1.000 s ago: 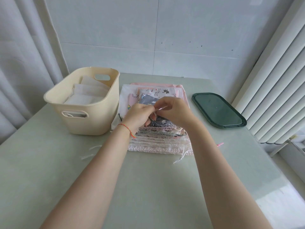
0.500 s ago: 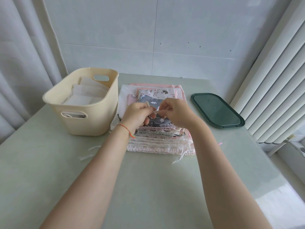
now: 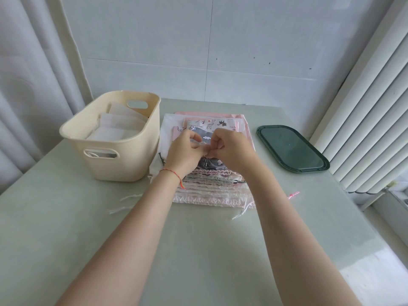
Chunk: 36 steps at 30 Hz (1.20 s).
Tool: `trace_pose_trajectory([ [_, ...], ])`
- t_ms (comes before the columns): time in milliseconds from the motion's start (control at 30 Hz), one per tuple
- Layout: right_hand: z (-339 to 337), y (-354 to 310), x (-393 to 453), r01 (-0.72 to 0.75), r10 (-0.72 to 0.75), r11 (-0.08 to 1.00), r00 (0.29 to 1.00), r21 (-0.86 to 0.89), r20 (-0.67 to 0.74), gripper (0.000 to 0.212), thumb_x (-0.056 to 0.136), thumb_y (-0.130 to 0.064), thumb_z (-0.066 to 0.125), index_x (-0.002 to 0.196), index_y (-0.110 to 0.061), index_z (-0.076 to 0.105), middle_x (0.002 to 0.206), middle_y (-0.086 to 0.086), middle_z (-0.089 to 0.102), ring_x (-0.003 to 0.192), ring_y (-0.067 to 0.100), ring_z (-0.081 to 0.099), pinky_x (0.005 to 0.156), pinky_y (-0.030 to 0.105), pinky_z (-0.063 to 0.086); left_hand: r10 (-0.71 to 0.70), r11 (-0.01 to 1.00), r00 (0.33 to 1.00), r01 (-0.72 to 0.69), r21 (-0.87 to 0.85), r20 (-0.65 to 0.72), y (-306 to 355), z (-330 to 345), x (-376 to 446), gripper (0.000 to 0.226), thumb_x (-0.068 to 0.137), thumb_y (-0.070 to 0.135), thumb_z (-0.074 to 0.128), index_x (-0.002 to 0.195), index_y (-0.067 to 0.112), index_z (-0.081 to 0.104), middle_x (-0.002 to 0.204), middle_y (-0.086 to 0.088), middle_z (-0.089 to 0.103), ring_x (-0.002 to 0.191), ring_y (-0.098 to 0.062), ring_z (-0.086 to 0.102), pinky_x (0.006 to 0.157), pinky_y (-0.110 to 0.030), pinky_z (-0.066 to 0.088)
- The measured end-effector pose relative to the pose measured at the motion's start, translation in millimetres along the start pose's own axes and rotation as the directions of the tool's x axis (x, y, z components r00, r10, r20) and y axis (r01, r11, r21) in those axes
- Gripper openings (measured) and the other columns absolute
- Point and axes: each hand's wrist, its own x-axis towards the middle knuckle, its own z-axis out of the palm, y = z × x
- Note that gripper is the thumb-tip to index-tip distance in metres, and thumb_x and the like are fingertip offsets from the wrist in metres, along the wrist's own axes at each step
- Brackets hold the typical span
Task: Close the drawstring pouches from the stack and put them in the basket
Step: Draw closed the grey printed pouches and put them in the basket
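I see both hands over the stack (image 3: 207, 186), close together, almost touching. The left hand (image 3: 184, 154) has its fingers curled, with thumb and forefinger pinching something small and pale, I think the cord of the grey pouch (image 3: 208, 163). The right hand (image 3: 230, 151) is also curled, its fingertips pressed together on the same small thing. The cord itself is too thin for me to see well.

The grey pouch lies on top of the stack, under the hands. It is soft cloth with white cloud-like prints, and its near edge is gathered in folds. Below it the stack shows pink and white cloths with ruffled, wavy edges toward me, and flat printed cloth on the far side. Thin white cords (image 3: 241, 212) hang from the near right corner onto the table (image 3: 198, 250).

The basket (image 3: 114, 155) stands just left of the stack, touching it or nearly. It is cream plastic, smooth, oval, with cut-out handles. Inside lie flat white pouches (image 3: 117, 127).

To the right, apart from the stack, a dark green tray (image 3: 291, 149) with rounded corners lies flat. The table is pale green and matte. A red string bracelet (image 3: 173, 173) is round the left wrist.
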Motion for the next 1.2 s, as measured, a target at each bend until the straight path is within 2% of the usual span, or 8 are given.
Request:
trace_pose_trajectory([
  [167, 1.0, -5.3, -2.4, 0.036, -0.039, 0.998, 0.998, -0.060, -0.052, 0.010, 0.081, -0.006, 0.070, 0.085, -0.010, 0.062, 0.074, 0.002, 0.064, 0.074, 0.022, 0.058, 0.067, 0.033, 0.045, -0.046, 0.990, 0.994, 0.033, -0.134, -0.098, -0.1, -1.7, 1.9, 0.036, 0.074, 0.029, 0.084, 0.081, 0.020, 0.049, 0.077, -0.008, 0.073, 0.052, -0.023, 0.065, 0.046, -0.027, 0.046],
  [367, 2.2, -3.4, -0.7, 0.018, -0.025, 0.997, 0.997, -0.080, -0.078, 0.008, 0.086, -0.010, 0.067, 0.092, -0.013, 0.063, 0.086, 0.005, 0.071, 0.077, 0.022, 0.065, 0.067, 0.031, 0.052, 0.004, 0.999, 0.996, 0.001, -0.053, 0.087, -0.8, -5.9, 2.7, 0.033, 0.074, 0.022, 0.084, 0.087, 0.023, 0.053, 0.083, 0.001, 0.070, 0.074, -0.015, 0.064, 0.069, -0.032, 0.052],
  [467, 3.3, -3.1, 1.2, 0.013, -0.021, 0.992, 0.998, -0.128, -0.063, 0.008, 0.088, -0.012, 0.067, 0.095, -0.014, 0.065, 0.091, 0.004, 0.071, 0.078, 0.021, 0.063, 0.066, 0.029, 0.050, 0.040, 0.999, 0.998, -0.040, -0.006, 0.045, 1.3, -3.3, 1.2, 0.030, 0.076, 0.020, 0.082, 0.085, 0.022, 0.054, 0.083, 0.003, 0.069, 0.078, -0.013, 0.064, 0.070, -0.022, 0.050],
  [600, 4.6, -5.7, 1.1, 0.016, -0.028, 0.969, 0.999, -0.247, -0.043, 0.011, 0.094, -0.016, 0.060, 0.103, -0.015, 0.066, 0.086, 0.004, 0.064, 0.078, 0.023, 0.057, 0.064, 0.027, 0.038, 0.043, 0.999, 0.999, -0.043, -0.016, 0.000, 4.7, -2.4, -0.9, 0.031, 0.073, 0.023, 0.084, 0.081, 0.020, 0.054, 0.078, 0.005, 0.063, 0.073, -0.010, 0.060, 0.067, -0.017, 0.045],
  [767, 10.0, -7.0, 1.7, 0.049, -0.050, 0.932, 0.999, -0.360, 0.007, 0.021, 0.096, -0.007, 0.049, 0.106, -0.013, 0.066, 0.100, 0.008, 0.066, 0.090, 0.029, 0.059, 0.074, 0.036, 0.051, 0.031, 0.999, 0.999, -0.031, -0.023, -0.009, 0.4, -0.2, 2.6, 0.024, 0.079, 0.014, 0.076, 0.078, 0.020, 0.052, 0.068, -0.001, 0.065, 0.049, -0.007, 0.055, 0.054, -0.024, 0.042],
  [1067, 5.4, 0.8, 3.4, -0.063, 0.082, 0.989, 0.988, -0.137, 0.134, 0.014, 0.098, -0.015, 0.051, 0.102, -0.010, 0.063, 0.093, 0.004, 0.060, 0.084, 0.020, 0.051, 0.068, 0.030, 0.037, 0.214, 0.969, 0.977, -0.214, 0.126, 0.013, -3.2, 1.1, -2.7, 0.025, 0.082, 0.009, 0.069, 0.077, 0.025, 0.051, 0.075, 0.013, 0.057, 0.062, -0.004, 0.052, 0.061, -0.024, 0.042],
  [1133, 2.0, 3.8, 2.6, -0.222, 0.194, 0.968, 0.957, 0.117, 0.214, 0.015, 0.097, -0.014, 0.053, 0.092, -0.006, 0.065, 0.077, 0.004, 0.058, 0.070, 0.019, 0.050, 0.064, 0.029, 0.038, 0.263, 0.957, 0.965, -0.262, 0.123, 0.014, -3.6, 1.2, -2.6, 0.027, 0.083, 0.008, 0.068, 0.077, 0.027, 0.050, 0.073, 0.012, 0.059, 0.060, 0.001, 0.052, 0.061, -0.021, 0.043],
  [1200, -0.8, 9.4, 0.8, -0.385, 0.245, 0.801, 0.909, 0.458, 0.337, 0.017, 0.096, -0.009, 0.054, 0.082, -0.006, 0.062, 0.067, 0.004, 0.053, 0.059, 0.017, 0.047, 0.059, 0.029, 0.037, 0.286, 0.954, 0.958, -0.284, 0.096, -0.006, -4.1, 1.4, -1.8, 0.023, 0.085, 0.010, 0.070, 0.082, 0.023, 0.051, 0.079, 0.008, 0.063, 0.068, 0.001, 0.057, 0.063, -0.016, 0.044],
])
